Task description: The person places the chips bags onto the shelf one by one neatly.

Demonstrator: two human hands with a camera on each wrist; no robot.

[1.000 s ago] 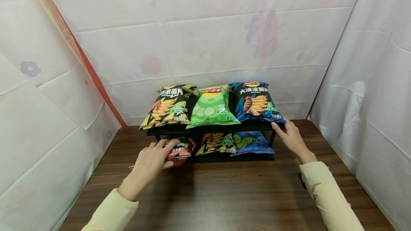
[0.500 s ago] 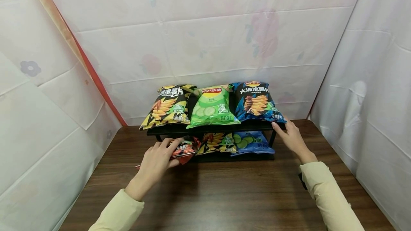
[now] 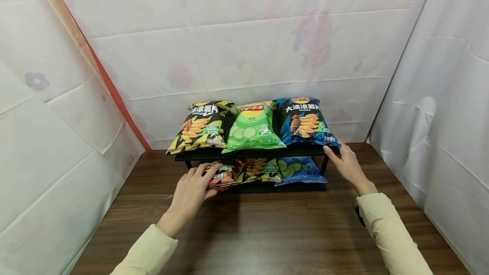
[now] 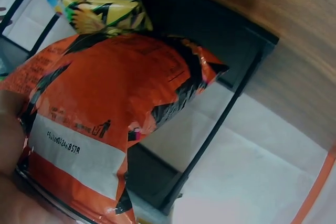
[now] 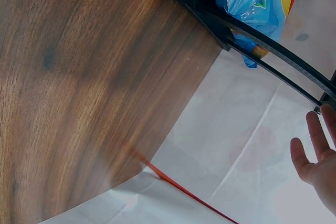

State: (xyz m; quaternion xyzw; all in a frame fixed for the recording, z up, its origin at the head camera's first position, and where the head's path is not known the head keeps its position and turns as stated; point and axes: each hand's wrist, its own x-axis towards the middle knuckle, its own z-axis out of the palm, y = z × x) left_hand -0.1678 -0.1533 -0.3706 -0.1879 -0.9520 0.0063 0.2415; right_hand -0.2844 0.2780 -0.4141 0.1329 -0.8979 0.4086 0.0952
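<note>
My left hand (image 3: pixel 192 190) grips a red bag of chips (image 3: pixel 223 178) by its near end, thumb below and fingers on top. The bag's far end lies inside the left part of the lower shelf. In the left wrist view its orange back (image 4: pixel 100 103) faces the camera, beside a yellow-and-black chip bag (image 4: pixel 107 9). That yellow-and-black bag and a blue lime chip bag (image 3: pixel 299 169) lie farther right on the lower shelf. With fingers extended, my right hand (image 3: pixel 349 166) touches the right end of the black two-tier rack (image 3: pixel 252 153), close to the upper blue bag's corner.
On the upper shelf lie a yellow-and-black chip bag (image 3: pixel 199 128), a green cucumber chip bag (image 3: pixel 254 127) and a dark blue chip bag (image 3: pixel 305 122). The rack stands on a brown wooden table (image 3: pixel 275 228), with white printed curtains (image 3: pixel 244 54) behind and at both sides.
My left hand has moved right and slightly forward, bringing the red chip bag farther along the lower shelf towards the yellow-and-black one. The right hand stays in place at the rack's end.
</note>
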